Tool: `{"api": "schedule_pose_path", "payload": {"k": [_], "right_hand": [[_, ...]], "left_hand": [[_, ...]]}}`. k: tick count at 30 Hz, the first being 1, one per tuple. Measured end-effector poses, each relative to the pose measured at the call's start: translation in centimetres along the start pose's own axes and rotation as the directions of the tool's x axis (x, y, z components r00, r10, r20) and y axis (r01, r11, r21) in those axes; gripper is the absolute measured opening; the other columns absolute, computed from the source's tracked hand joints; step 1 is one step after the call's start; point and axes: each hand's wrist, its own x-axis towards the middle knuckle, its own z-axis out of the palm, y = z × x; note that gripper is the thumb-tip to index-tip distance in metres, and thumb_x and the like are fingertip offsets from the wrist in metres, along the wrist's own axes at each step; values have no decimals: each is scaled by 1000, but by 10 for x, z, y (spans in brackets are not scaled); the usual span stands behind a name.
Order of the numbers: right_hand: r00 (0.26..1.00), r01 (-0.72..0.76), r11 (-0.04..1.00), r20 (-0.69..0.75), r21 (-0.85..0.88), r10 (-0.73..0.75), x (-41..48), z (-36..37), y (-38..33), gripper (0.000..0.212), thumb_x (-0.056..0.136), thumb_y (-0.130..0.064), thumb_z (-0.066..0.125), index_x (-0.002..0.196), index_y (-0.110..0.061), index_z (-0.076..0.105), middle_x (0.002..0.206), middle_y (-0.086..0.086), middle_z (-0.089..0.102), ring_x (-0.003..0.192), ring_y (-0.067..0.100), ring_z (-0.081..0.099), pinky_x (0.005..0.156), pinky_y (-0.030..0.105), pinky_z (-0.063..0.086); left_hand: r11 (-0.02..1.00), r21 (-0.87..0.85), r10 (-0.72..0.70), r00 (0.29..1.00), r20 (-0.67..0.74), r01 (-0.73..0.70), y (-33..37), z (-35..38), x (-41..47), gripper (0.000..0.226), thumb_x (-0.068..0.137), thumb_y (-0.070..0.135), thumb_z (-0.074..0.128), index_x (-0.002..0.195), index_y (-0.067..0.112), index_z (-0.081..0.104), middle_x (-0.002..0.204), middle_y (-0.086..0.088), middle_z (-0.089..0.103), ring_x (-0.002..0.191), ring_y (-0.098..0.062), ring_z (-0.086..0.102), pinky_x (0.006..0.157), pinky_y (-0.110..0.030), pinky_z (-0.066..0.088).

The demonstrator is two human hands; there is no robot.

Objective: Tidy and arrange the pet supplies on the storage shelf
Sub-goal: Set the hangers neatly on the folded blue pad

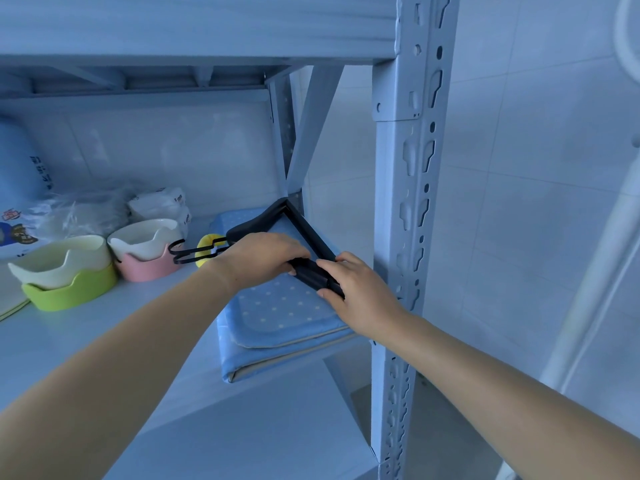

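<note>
Head: black tool (308, 230) in both grips (263, 254) (356, 292)

Pale blue across the folded mat (277, 306), sprinkled all over with small white dots, cream along the lower edge. Solid black for the frame (306, 225), black again in its thin wire handle. Bright yellow on the little piece (201, 253) by that wire. Pink stand (145, 270) under a white bowl (145, 237); lime green stand (69, 292) under a cream bowl (57, 261). White packets (162, 202) with dark print. Blue bag (17, 161), dark lettering down its side. Pale grey-blue on the shelf (104, 358) throughout.
</note>
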Motion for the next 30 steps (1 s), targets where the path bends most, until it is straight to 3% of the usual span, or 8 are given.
{"api": "schedule_pose_path", "payload": {"k": [8,10,12,15,20,24,30], "right_hand": [[999,18,998,30,52,-20,9,5,0,47,90,-21,59,134,-11,46,103,6,58,105,14,45,74,19,31],[999,22,998,31,64,-24,10,5,2,46,88,-20,61,131,-11,49,102,7,57,104,15,46,74,19,32],[999,25,997,30,79,-27,9,4,3,45,87,-20,63,129,-11,51,102,6,56,103,17,47,75,21,35],[999,38,994,21,98,-40,8,3,4,48,87,-21,64,131,-12,50,120,4,57,116,18,45,93,23,37],[996,89,995,8,39,-89,3,0,3,40,87,-24,64,125,-16,58,133,4,49,126,20,39,100,33,40],[979,197,979,-40,-55,-200,-7,-3,1,23,84,-20,67,104,-10,70,125,12,56,119,30,48,93,46,44],[960,255,964,-99,-81,-262,-26,-6,2,14,84,-25,67,88,-14,74,118,7,62,114,29,54,84,45,47]], "left_hand": [[994,-62,-88,996,-21,86,-1,1,-11,24,91,20,56,114,24,59,107,6,62,104,-14,55,88,-37,45],[985,-127,-124,991,-55,116,2,7,-16,34,90,18,58,123,25,55,117,7,60,111,-14,53,92,-35,44],[972,-164,-187,977,-98,170,8,14,-25,55,88,22,61,138,29,39,136,9,47,124,-11,44,98,-30,41],[948,-207,-274,950,-150,240,18,23,-41,68,87,29,63,144,29,27,147,9,33,130,-12,37,101,-27,38],[922,-281,-335,913,-233,266,37,24,-63,54,86,30,62,137,25,42,140,8,41,127,-11,39,101,-24,35],[903,-279,-377,914,-153,326,52,19,-79,35,89,38,56,123,32,54,131,12,49,120,-10,45,97,-32,42],[893,-313,-376,919,-120,324,70,21,-95,29,91,45,49,117,36,60,121,18,57,113,-3,49,91,-19,39]]}}
